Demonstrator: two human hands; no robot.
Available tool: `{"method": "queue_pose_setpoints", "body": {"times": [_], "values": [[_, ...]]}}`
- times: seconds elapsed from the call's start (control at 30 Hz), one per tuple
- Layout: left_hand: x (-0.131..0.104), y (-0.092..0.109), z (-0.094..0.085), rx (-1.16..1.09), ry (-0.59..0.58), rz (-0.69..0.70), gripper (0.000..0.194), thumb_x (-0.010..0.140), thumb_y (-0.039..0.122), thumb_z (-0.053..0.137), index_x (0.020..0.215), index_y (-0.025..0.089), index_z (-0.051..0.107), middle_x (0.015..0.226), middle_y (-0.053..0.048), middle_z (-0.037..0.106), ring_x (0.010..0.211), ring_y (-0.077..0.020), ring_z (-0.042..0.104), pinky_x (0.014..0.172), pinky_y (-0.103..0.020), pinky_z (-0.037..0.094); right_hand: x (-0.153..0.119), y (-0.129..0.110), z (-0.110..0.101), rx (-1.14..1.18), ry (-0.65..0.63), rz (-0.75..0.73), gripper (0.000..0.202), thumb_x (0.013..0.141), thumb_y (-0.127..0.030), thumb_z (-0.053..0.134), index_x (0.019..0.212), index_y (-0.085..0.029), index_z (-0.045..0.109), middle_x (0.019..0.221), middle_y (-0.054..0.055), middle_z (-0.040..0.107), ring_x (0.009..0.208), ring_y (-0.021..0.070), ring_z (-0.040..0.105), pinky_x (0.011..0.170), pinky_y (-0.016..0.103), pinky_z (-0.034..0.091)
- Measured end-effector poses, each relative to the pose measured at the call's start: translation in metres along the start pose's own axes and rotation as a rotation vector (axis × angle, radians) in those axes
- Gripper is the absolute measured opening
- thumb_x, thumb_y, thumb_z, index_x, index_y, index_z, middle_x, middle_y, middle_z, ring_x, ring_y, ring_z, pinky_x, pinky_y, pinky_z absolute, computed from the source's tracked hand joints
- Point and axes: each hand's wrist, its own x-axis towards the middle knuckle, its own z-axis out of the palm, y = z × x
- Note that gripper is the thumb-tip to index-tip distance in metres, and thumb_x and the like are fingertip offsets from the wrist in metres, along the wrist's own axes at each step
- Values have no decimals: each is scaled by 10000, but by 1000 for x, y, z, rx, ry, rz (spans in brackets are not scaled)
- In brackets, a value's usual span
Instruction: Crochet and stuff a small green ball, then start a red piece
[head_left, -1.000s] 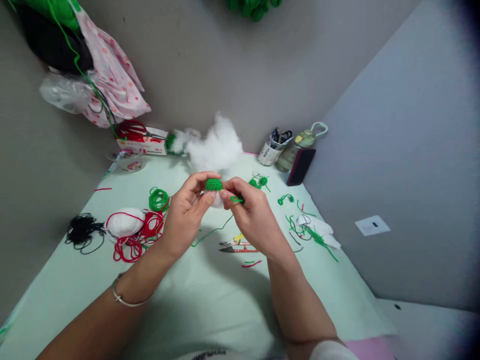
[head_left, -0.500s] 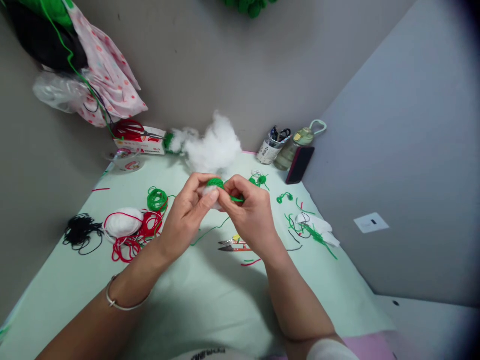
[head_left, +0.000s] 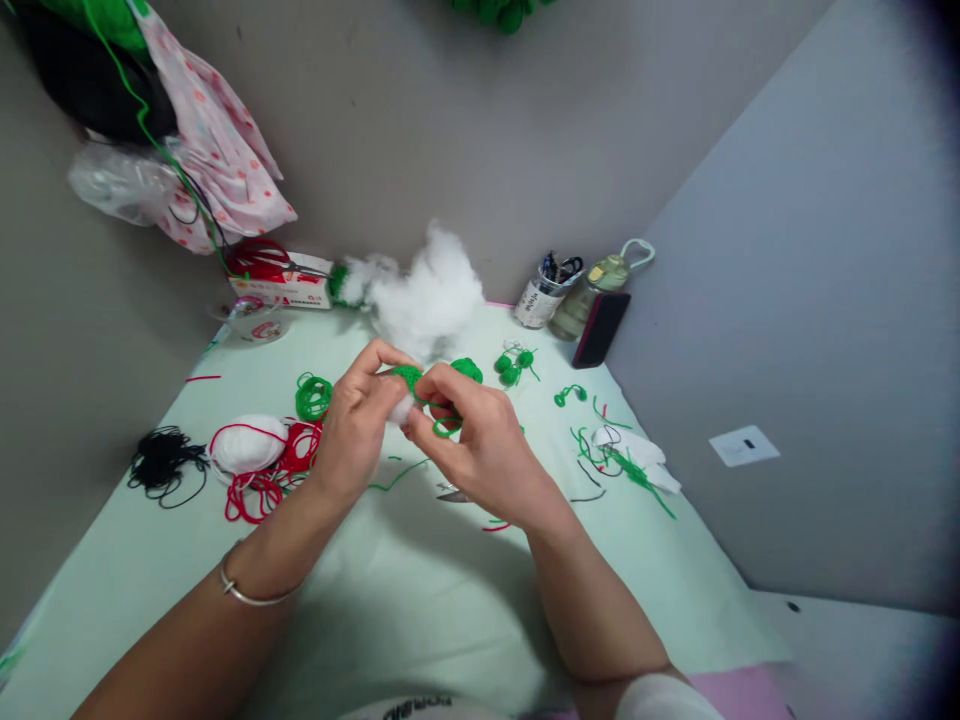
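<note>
My left hand [head_left: 352, 415] is closed on a small green crocheted piece [head_left: 407, 376], with white stuffing [head_left: 401, 409] bulging from its lower side. Against the right edge of that piece, my right hand [head_left: 476, 435] has its fingers curled around green yarn [head_left: 447, 428], which forms a small loop below the fingers. Whether a hook or needle is also in these fingers I cannot tell. Another rounded green piece [head_left: 467, 368] shows just behind the right hand. Under the right hand, the thread snips [head_left: 452, 495] are mostly hidden, with only the blades showing.
A heap of white stuffing [head_left: 431, 295] lies at the back wall. Left are black yarn [head_left: 161, 460], a white yarn ball [head_left: 247, 445], red yarn [head_left: 255, 497] and a green coil [head_left: 313, 397]. To the right are yarn scraps [head_left: 626, 465], a phone [head_left: 601, 330] and a bottle [head_left: 581, 310].
Both hands have shifted slightly left with the crocheted piece. The right fingers have spread more, and a yarn loop now shows below them. The right hand covers more of the snips.
</note>
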Motion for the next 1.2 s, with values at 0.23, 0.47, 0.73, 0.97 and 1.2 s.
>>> {"method": "queue_pose_setpoints", "body": {"times": [0.23,0.47,0.73,0.97,1.2], "values": [[-3,9,1,-96,-239,-94,192,991,324,566,1119,232,675,785,22,674,700,-126,619,693,-231,552,2,11,1,95,162,171,250,914,-260,613,710,-234,470,596,-72,475,552,93,403,546,247,329],[0,12,-7,-42,-362,-60,268,979,364,649,1210,227,651,969,-10,715,826,-148,689,828,-318,613,-1,-1,-22,89,67,121,186,982,-267,561,805,-225,523,681,-56,565,601,96,441,604,254,368],[-2,-1,0,143,20,82,109,831,137,580,885,222,623,711,45,589,597,-121,526,574,-235,464,-3,-6,-2,-99,-5,19,179,886,-128,533,805,-242,422,717,-39,510,640,122,439,628,274,357],[-2,10,5,-80,-184,-124,97,920,258,569,1000,229,617,738,35,629,666,-138,597,646,-252,536,1,4,0,-110,148,51,240,901,-171,565,738,-240,404,665,-57,482,592,104,410,602,263,332],[0,20,-8,25,-356,-93,264,967,359,653,1178,206,614,927,-17,742,823,-179,731,814,-342,613,1,-1,-21,-12,95,149,177,934,-196,564,774,-229,497,658,-60,533,592,104,424,611,260,350]]}}
